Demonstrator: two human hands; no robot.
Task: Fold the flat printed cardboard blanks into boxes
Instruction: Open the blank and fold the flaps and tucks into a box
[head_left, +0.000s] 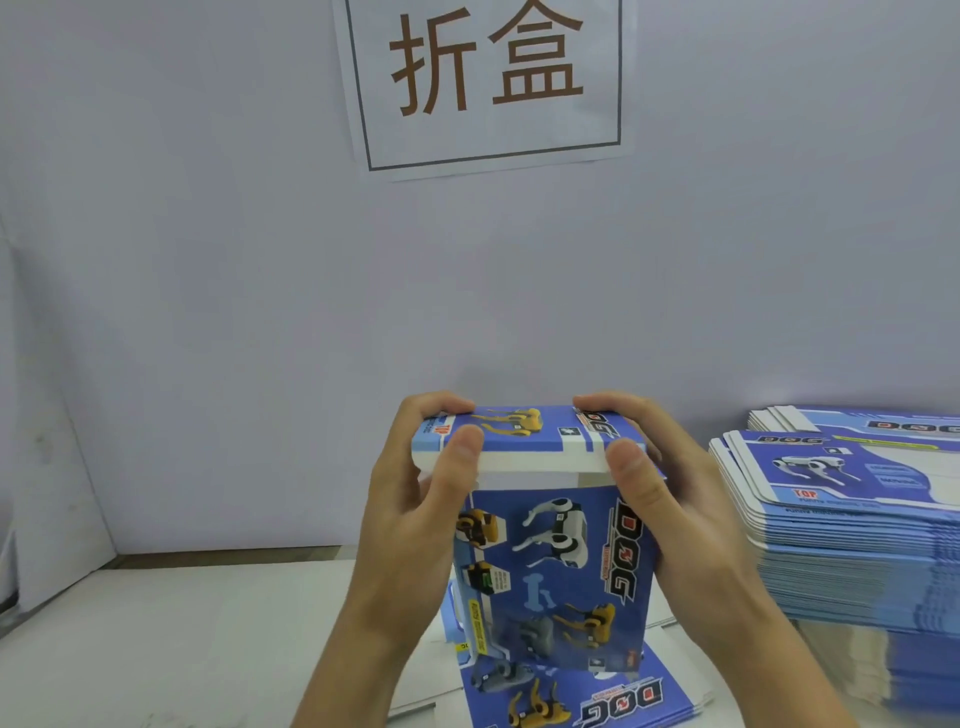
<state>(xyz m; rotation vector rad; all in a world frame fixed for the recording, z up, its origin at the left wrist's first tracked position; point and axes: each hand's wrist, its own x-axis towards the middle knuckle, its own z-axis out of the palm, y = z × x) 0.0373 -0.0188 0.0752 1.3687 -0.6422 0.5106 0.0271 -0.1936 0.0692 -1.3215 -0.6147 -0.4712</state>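
From the head camera, a half-formed box (556, 545) of thin printed cardboard stands upright in front of the white sign (488, 83) on the wall. It is blue and glossy, with robot-dog pictures and "DOG" lettering, and its top flap is folded flat over the white edge. The left hand (415, 499) and the right hand (670, 499) each grip an upper corner, fingers curled over the top, thumbs pressing the front edge. A flat blank (571, 696) lies on the worktop (182, 639) beneath. Right of the box sits a stack of blanks (852, 525).
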